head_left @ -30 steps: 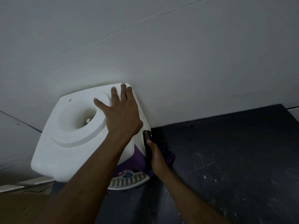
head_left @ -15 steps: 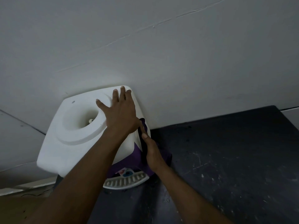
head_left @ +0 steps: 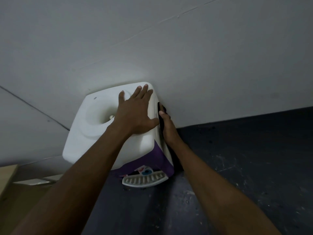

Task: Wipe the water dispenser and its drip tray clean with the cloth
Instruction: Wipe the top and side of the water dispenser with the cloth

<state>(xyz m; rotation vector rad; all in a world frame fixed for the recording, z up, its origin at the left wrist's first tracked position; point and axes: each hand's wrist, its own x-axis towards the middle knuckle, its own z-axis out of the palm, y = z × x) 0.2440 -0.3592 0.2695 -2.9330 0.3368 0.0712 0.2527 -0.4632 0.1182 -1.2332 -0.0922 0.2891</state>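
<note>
The water dispenser (head_left: 81,136) stands on the dark desk (head_left: 237,158) against the wall. It is probably light, slick plastic, so the left hand (head_left: 133,114) steadies its top with a spread grip. The drip tray (head_left: 145,179) juts out below. The right hand (head_left: 168,128) presses the limp cloth (head_left: 159,106) to the dispenser's side, and I cannot tell whether its fingers curl.

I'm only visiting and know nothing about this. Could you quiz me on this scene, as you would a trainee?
1. True or false: the left hand lies flat on top of the water dispenser.
2. Where does the right hand press the cloth? A) the dispenser's top B) its right side C) its front
3. Fill in: the drip tray sits ____ the purple front panel.
Key: 1 true; 2 B; 3 below.
</note>
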